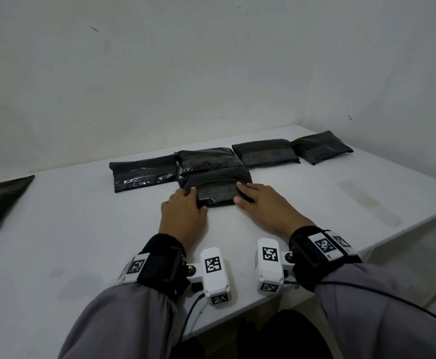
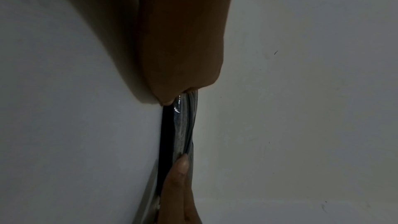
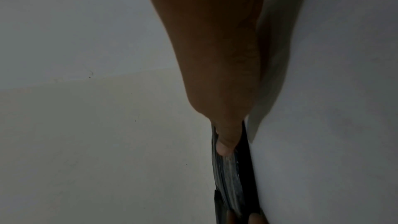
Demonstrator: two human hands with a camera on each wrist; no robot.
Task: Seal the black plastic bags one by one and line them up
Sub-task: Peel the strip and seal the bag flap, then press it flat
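A filled black plastic bag point(image 1: 215, 190) lies flat on the white table point(image 1: 82, 242), just in front of a row of black bags. My left hand point(image 1: 197, 199) grips its left end, fingers curled over the top and thumb at the near edge. My right hand point(image 1: 239, 193) holds the right end the same way, fingers on top and thumb against the near edge. The left wrist view shows my left hand point(image 2: 183, 57) on the bag's shiny edge point(image 2: 183, 125). The right wrist view shows my right thumb point(image 3: 225, 144) against the bag point(image 3: 230, 176).
Behind it the row of black bags runs from the left bag point(image 1: 144, 173) through the middle ones point(image 1: 209, 159) point(image 1: 266, 151) to the right bag point(image 1: 320, 146) near the wall. Another black bag point(image 1: 2, 200) lies at the far left edge. The table's right edge point(image 1: 406, 224) drops off.
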